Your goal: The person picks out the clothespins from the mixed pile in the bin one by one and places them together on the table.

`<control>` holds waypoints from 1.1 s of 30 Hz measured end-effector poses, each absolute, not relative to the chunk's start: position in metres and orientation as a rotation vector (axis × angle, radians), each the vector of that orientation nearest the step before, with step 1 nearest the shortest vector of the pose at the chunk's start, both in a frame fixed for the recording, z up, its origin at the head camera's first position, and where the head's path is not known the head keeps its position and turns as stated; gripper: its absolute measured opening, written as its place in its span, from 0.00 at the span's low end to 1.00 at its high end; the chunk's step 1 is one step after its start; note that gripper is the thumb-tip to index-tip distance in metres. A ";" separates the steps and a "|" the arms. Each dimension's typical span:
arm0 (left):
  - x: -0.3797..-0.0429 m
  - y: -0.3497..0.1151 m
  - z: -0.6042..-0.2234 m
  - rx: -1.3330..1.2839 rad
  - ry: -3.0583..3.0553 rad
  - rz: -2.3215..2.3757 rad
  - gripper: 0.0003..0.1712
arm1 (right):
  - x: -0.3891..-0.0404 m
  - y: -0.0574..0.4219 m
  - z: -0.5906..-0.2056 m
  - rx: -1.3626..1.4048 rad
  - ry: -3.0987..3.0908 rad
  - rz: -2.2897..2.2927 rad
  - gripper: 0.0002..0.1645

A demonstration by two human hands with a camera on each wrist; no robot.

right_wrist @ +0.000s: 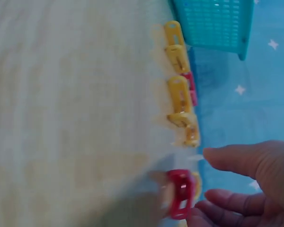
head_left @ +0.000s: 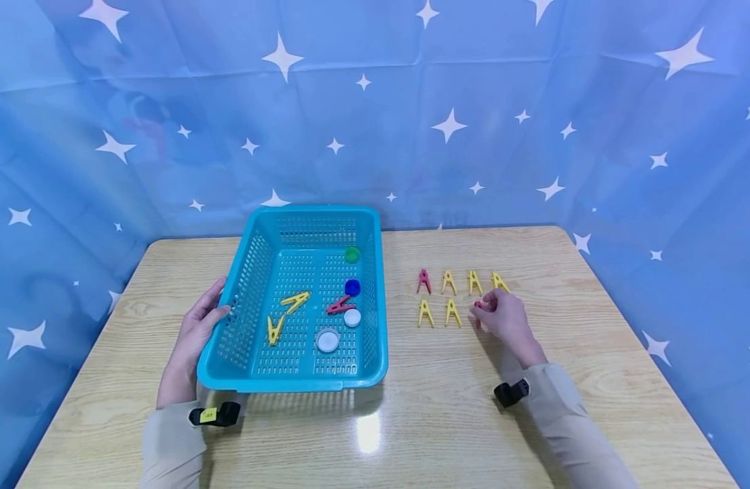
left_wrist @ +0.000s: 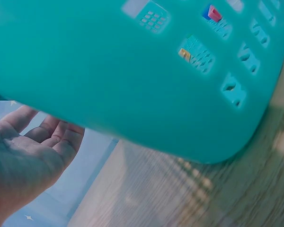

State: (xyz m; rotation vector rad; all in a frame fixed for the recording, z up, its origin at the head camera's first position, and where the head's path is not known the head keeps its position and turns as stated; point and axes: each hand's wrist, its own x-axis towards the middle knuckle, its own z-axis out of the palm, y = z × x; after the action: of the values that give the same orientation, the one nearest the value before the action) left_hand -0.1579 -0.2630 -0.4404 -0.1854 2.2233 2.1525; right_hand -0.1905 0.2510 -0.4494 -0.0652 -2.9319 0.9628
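My left hand (head_left: 194,333) holds the left rim of a turquoise plastic basket (head_left: 289,386), thumb at the rim and fingers outside the wall. In the left wrist view, the basket wall (left_wrist: 109,71) covers much of the scene and hides the thumb. At the right, my right hand (head_left: 505,319) is at a red clothespin (right_wrist: 181,194) on the table. The right wrist view shows its thumb and fingers spread apart, the lower fingertips close to or touching that clothespin. Beside it lie yellow clothespins (head_left: 452,312) and another red clothespin (head_left: 424,280) in two rows.
Inside the basket are yellow clothespins (head_left: 275,331), a red clothespin (head_left: 340,305), and a green cap (head_left: 352,255), a blue cap (head_left: 352,287), a white cap (head_left: 352,317) and a round whitish lid (head_left: 328,340). A blue star-patterned curtain (head_left: 375,163) stands behind the wooden table (head_left: 436,421).
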 end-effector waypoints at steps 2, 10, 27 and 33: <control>-0.158 -0.263 -0.441 -0.185 2.217 2.157 0.32 | -0.190 0.249 -0.444 -0.014 -2.900 0.970 0.16; -0.158 -0.264 -0.440 -0.182 2.195 2.186 0.33 | -0.205 0.219 -0.409 0.195 -2.786 0.981 0.16; -0.159 -0.262 -0.439 -0.208 2.198 2.136 0.33 | -0.237 0.123 -0.353 0.399 -2.757 1.103 0.15; -0.160 -0.263 -0.439 -0.221 2.188 2.134 0.32 | -0.242 0.090 -0.347 0.485 -2.741 1.160 0.13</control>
State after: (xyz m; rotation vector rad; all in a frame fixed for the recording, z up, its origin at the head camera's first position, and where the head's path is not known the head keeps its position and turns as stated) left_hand -0.1599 -0.2629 -0.4386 -0.2213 2.1876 2.1343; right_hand -0.2422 0.0902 -0.3472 0.4848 -2.7406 1.1597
